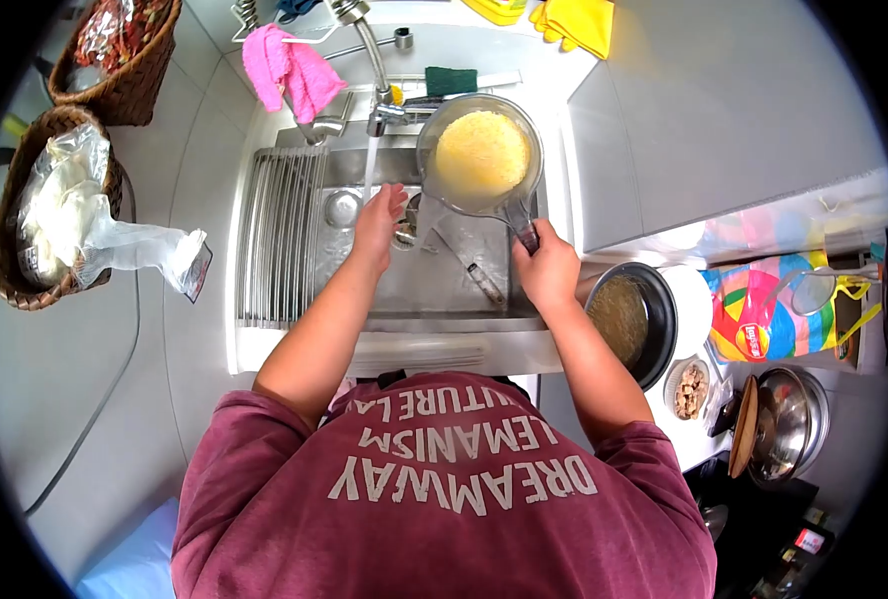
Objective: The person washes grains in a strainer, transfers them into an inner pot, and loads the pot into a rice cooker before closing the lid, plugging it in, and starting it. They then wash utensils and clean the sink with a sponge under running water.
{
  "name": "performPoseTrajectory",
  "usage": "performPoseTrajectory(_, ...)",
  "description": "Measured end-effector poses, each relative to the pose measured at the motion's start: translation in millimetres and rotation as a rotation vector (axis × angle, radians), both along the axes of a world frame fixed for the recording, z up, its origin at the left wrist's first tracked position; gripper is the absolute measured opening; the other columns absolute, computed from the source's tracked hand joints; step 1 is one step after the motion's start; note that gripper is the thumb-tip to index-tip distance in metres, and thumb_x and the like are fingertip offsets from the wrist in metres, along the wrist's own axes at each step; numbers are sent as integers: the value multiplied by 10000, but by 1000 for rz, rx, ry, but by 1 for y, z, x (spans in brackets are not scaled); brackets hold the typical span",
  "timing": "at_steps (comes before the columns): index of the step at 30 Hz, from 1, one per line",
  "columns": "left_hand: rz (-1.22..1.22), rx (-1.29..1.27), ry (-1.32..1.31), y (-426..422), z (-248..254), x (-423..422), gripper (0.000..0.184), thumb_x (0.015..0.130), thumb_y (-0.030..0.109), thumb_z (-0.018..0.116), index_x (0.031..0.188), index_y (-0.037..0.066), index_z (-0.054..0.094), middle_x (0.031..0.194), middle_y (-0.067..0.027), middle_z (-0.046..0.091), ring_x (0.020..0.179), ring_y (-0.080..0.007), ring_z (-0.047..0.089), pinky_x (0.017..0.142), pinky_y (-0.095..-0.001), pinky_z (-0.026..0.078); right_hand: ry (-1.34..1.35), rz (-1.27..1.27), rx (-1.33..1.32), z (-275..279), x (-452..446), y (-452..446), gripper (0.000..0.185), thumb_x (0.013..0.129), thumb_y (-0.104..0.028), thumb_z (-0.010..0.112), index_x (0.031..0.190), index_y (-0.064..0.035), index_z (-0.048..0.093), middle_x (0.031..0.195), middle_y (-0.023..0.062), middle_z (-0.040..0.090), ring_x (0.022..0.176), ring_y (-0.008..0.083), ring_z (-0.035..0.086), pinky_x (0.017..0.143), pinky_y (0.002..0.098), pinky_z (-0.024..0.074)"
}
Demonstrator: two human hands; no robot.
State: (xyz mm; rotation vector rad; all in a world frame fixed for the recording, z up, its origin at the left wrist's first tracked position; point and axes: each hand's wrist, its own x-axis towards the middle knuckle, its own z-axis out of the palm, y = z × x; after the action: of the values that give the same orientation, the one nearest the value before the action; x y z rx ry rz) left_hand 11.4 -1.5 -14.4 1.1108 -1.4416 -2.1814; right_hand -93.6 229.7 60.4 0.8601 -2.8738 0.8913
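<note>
My right hand (548, 268) is closed round the dark handle of a saucepan (432, 150), held over the back right of the steel sink (394, 290). Yellowish grain-like food (481, 152) fills much of the pan. Nothing shows in my left hand (376, 225), its fingers apart, beside the stream of water (371, 165) running from the faucet (376, 125). On the sink floor, to the right of my left hand, lies a utensil with a dark handle (485, 284).
A slatted rack (280, 240) covers the sink's left side. A pink cloth (289, 72) hangs near the faucet. Baskets (114, 100) stand at the left. At the right are a dark pot of liquid (620, 317), a small bowl of food (687, 389) and a colourful bag (754, 309).
</note>
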Motion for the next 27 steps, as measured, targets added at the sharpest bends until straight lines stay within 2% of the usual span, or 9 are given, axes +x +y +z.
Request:
performPoseTrajectory(3, 115, -296, 36, -4, -3, 17, 335, 982, 336, 471, 1170, 94, 606, 1158, -40, 611, 1038, -168, 544, 886, -322, 408, -195, 33, -54, -16, 3, -13, 186, 737, -178, 695, 815, -47, 589, 696, 152, 644, 664, 352, 632, 608, 422, 494)
performPoseTrajectory(7, 124, -1192, 37, -3, 35, 44, 209, 890, 143, 592, 1066, 33, 606, 1051, -127, 619, 921, -262, 610, 791, -371, 486, -485, 109, -19, -38, 18, -41, 193, 731, -172, 687, 799, -11, 605, 717, 167, 645, 672, 336, 618, 631, 392, 482)
performPoseTrajectory(10, -270, -1206, -45, -3, 52, 47, 233, 890, 187, 564, 1044, 23, 627, 989, -153, 647, 917, -310, 628, 813, -384, 496, -555, 173, 11, -59, 30, -65, 217, 723, -180, 690, 832, -5, 621, 759, 174, 652, 717, 341, 626, 661, 400, 482)
performPoseTrajectory(13, -636, -1153, -690, -18, 45, 32, 306, 893, 245, 512, 1036, 7, 641, 980, -182, 665, 929, -334, 638, 840, -407, 499, -549, 263, 51, -57, 38, -82, 243, 724, -204, 688, 855, -9, 625, 786, 189, 651, 741, 361, 628, 678, 417, 483)
performPoseTrajectory(16, -766, -1042, -932, -53, 27, 6, 368, 885, 289, 485, 1048, 7, 657, 1044, -205, 657, 982, -345, 632, 863, -426, 497, -553, 325, 64, -41, 47, -92, 249, 726, -210, 686, 858, -10, 618, 780, 197, 643, 742, 365, 625, 680, 423, 483)
performPoseTrajectory(19, -809, -1034, -819, -67, 6, -19, 359, 853, 241, 532, 1102, 10, 648, 1177, -201, 621, 1060, -332, 623, 872, -411, 507, -545, 332, 51, -45, 45, -98, 240, 734, -200, 684, 851, -3, 616, 695, 163, 621, 646, 304, 604, 620, 383, 468)
performPoseTrajectory(22, -854, -1270, -448, -54, 1, -15, 385, 846, 246, 516, 1115, 3, 644, 1197, -197, 615, 1091, -314, 615, 878, -416, 502, -528, 333, 48, -41, 40, -97, 246, 735, -202, 679, 863, -2, 616, 715, 178, 623, 673, 337, 608, 620, 388, 467)
performPoseTrajectory(25, -1108, -1071, -932, -49, 49, -16, 370, 833, 203, 500, 1095, -14, 646, 1206, -212, 605, 1086, -324, 612, 887, -412, 496, -510, 352, 78, -48, 35, -90, 254, 733, -209, 683, 868, -4, 616, 725, 185, 621, 681, 350, 608, 620, 392, 468)
performPoseTrajectory(27, -896, -1262, -927, -54, 20, -18, 348, 826, 177, 508, 1080, -13, 653, 1209, -213, 603, 1080, -333, 613, 888, -423, 493, -506, 358, 83, -53, 38, -93, 258, 734, -213, 686, 867, -5, 616, 730, 188, 619, 680, 349, 607, 626, 396, 469)
